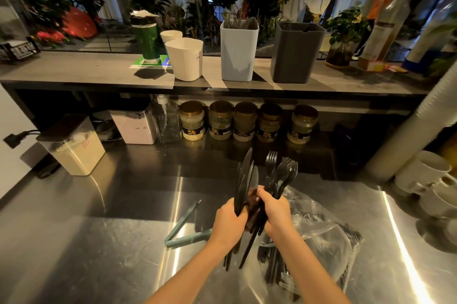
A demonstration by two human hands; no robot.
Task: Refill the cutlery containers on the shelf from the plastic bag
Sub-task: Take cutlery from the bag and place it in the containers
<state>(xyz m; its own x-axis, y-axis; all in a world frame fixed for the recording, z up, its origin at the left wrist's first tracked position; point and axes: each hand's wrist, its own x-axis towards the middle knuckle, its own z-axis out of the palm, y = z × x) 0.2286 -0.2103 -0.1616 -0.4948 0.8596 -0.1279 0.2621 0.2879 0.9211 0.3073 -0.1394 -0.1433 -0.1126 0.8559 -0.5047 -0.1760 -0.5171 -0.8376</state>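
My left hand grips a bunch of black plastic knives that point up and away. Close beside it, my right hand grips a bunch of black plastic forks, tines up. Both bunches hover over the steel counter just above a clear plastic bag, which holds more black cutlery. On the shelf behind stand three containers: a white one, a light blue one with cutlery handles showing at its top, and a dark grey one.
A teal bag clip lies open on the steel counter left of my hands. Jars, storage tubs and a pump bottle sit under the shelf. White cups stack at the right. A person in orange stands far back right.
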